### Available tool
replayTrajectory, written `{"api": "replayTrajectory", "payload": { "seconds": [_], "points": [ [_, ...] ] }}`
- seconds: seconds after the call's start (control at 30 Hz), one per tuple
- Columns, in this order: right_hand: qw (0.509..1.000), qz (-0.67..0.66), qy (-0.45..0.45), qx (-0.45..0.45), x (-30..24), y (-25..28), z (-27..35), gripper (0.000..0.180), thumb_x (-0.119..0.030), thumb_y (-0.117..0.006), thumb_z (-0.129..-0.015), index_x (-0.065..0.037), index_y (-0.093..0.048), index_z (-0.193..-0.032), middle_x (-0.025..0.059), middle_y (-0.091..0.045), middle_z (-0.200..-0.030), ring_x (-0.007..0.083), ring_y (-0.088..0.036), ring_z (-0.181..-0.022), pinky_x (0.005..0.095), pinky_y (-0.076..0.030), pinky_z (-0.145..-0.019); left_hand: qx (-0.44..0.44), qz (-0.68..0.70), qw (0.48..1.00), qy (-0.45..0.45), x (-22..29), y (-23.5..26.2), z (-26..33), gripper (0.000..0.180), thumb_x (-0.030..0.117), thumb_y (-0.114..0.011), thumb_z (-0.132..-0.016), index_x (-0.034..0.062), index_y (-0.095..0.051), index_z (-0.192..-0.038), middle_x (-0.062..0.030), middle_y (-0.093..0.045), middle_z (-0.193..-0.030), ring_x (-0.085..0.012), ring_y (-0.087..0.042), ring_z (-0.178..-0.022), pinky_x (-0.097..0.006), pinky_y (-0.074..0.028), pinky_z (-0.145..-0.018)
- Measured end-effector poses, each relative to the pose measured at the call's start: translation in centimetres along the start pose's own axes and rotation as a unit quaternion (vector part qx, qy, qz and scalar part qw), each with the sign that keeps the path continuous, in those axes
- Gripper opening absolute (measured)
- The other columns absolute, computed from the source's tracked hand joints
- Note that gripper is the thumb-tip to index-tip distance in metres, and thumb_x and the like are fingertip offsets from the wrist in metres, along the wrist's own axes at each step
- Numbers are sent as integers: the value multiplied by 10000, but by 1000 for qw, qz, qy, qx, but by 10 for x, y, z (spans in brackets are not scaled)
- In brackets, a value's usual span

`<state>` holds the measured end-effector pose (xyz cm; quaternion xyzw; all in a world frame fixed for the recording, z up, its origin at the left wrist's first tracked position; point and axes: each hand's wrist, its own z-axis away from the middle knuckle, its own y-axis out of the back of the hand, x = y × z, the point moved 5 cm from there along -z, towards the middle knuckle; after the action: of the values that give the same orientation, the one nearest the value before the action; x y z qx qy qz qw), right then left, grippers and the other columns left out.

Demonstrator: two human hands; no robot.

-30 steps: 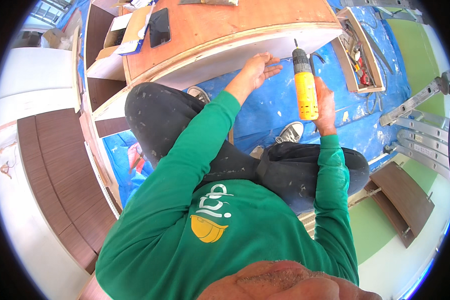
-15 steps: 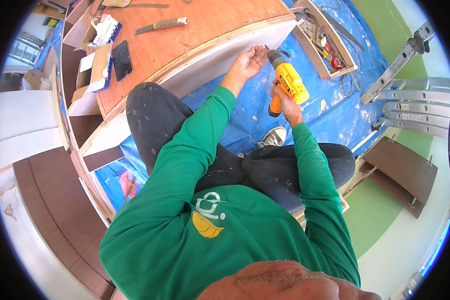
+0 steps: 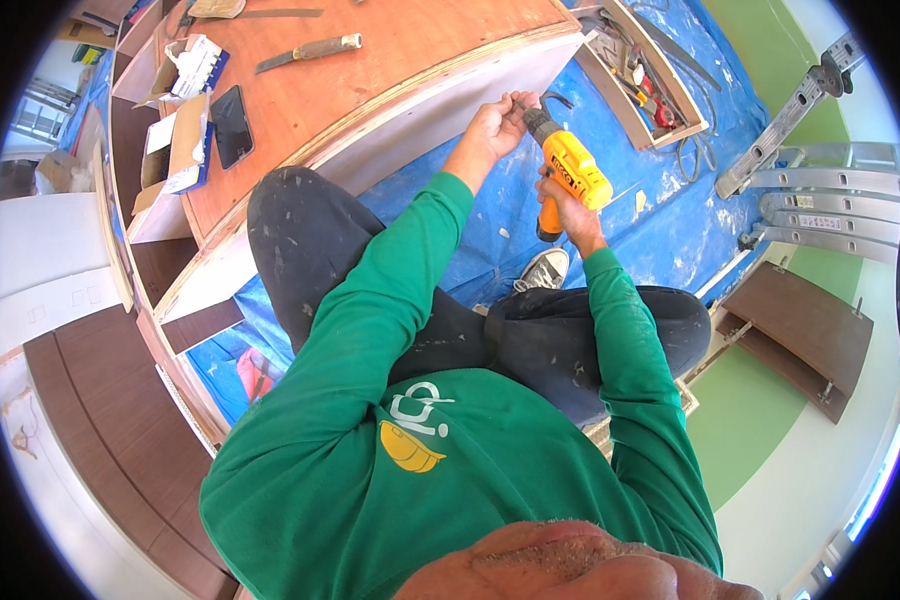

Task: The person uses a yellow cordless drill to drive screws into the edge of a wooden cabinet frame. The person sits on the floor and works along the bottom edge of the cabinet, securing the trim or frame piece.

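A crumpled blue sheet [image 3: 660,235] covers much of the floor, spotted with pale marks. Over it stands the counter [image 3: 390,80], a big plywood-topped piece with a pale side. Up against it is the person [image 3: 500,440] in a green top and dark, paint-flecked trousers, knees spread wide. An aluminium ladder [image 3: 830,205] is off to the right, and nearer the counter's corner sits a wooden tray [image 3: 672,136] full of tools.

The yellow drill [image 3: 573,165] is held up over the sheet, out past the counter's side, its black nose angled toward the left. On the counter, an opened carton [image 3: 187,145] has its flaps up. The right hand [image 3: 573,215] has its fingers wrapped round the drill's handle. The left hand [image 3: 498,128] is at the drill's nose, fingers bent and bunched; I can't tell whether they pinch anything. A dark phone [image 3: 232,127] lies just beside the carton, and farther along rests a knife [image 3: 330,47] with a worn handle.
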<state>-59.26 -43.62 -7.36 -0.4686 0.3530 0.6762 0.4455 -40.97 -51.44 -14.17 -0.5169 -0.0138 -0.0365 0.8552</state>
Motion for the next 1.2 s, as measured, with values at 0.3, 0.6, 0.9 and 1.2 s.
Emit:
{"api": "replayTrajectory", "payload": {
  "seconds": [0.3,0.6,0.9,1.2],
  "points": [
    [1000,4,15,-23,-1,-2,-1,313,-87,-748,-846,-9,-674,-1140,49,-694,-937,171,-650,-752,341,-542,-707,-28,-51,998,-27,0,-5,5,236,184,-427,-1114,-26,-534,-1113,-219,-697,-1080,-338,-698,-1039,-498,-570,-1003],
    [976,-213,53,15,-10,-41,-5,255,-56,-714,-862,-33,-664,-1111,71,-673,-883,188,-648,-699,341,-558,-658,-19,-85,995,-41,0,-24,-7,294,243,-404,-1126,19,-583,-1062,-168,-682,-1015,-385,-695,-1041,-599,-546,-998],
    [869,-490,-45,44,17,-86,11,179,-127,-675,-900,-66,-589,-1044,38,-567,-758,197,-588,-632,403,-554,-641,-32,-395,918,26,31,-6,28,261,300,-499,-1096,101,-655,-1160,-87,-682,-1189,-316,-640,-1088,-491,-575,-900],
    [884,-464,-42,23,10,-81,-6,219,-136,-661,-877,-67,-575,-1065,30,-555,-764,193,-584,-639,407,-552,-665,-29,-566,824,-16,48,-32,46,301,367,-493,-1077,180,-708,-1171,-5,-659,-1324,-203,-576,-1261,-445,-436,-1022]
  ]
}}
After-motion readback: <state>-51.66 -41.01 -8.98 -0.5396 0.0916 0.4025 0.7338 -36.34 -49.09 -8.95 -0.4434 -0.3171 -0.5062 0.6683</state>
